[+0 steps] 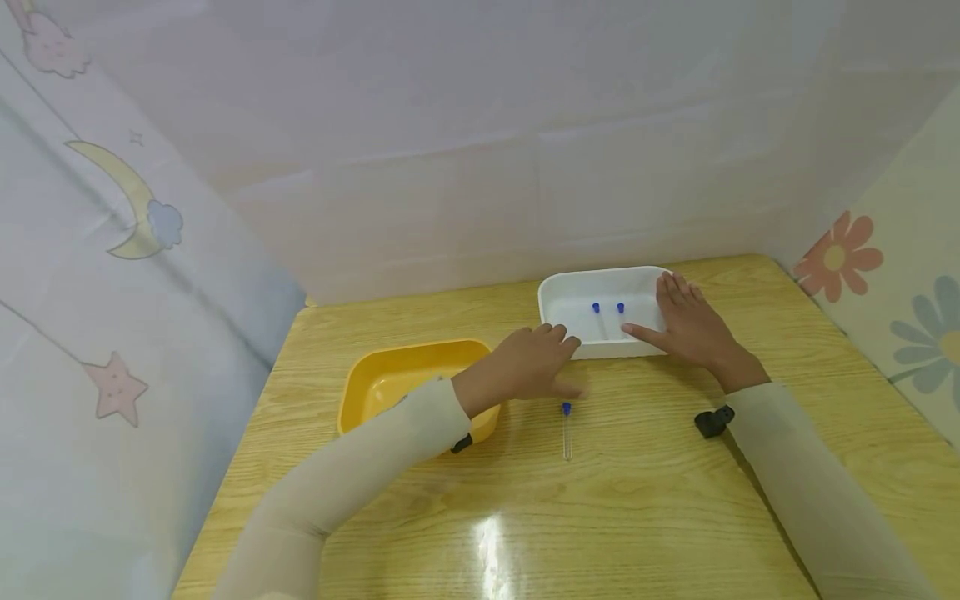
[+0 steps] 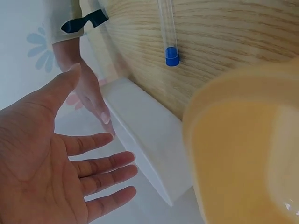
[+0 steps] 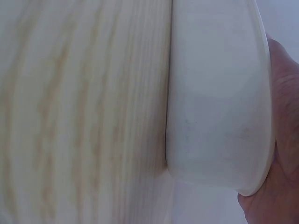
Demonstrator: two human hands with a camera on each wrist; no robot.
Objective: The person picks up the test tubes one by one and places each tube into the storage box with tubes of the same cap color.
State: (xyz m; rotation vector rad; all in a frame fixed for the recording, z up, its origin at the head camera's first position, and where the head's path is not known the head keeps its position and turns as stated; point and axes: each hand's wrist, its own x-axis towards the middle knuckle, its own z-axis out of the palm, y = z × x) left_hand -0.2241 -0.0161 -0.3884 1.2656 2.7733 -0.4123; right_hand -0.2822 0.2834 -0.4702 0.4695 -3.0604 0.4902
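My left hand (image 1: 536,362) hovers between the yellow basin and the white tray (image 1: 558,287), palm down, its fingers spread with nothing in them. In the left wrist view its palm and straight fingers show, fingertips overlapping the tray's edge. My right hand (image 1: 690,329) rests on the tray's right end, fingers extended along the rim and the thumb reaching over the front edge. Inside the tray lie two clear tubes with blue caps (image 1: 596,307). A third clear test tube (image 1: 567,433) with a blue cap (image 2: 172,57) lies on the table below my left hand.
The yellow basin (image 1: 375,360) stands left of the tray, partly covered by my left forearm. Both stand on a wood-grain table (image 1: 637,517) with a pale cloth wall (image 1: 450,200) behind it. Black straps (image 1: 712,422) sit at both wrists.
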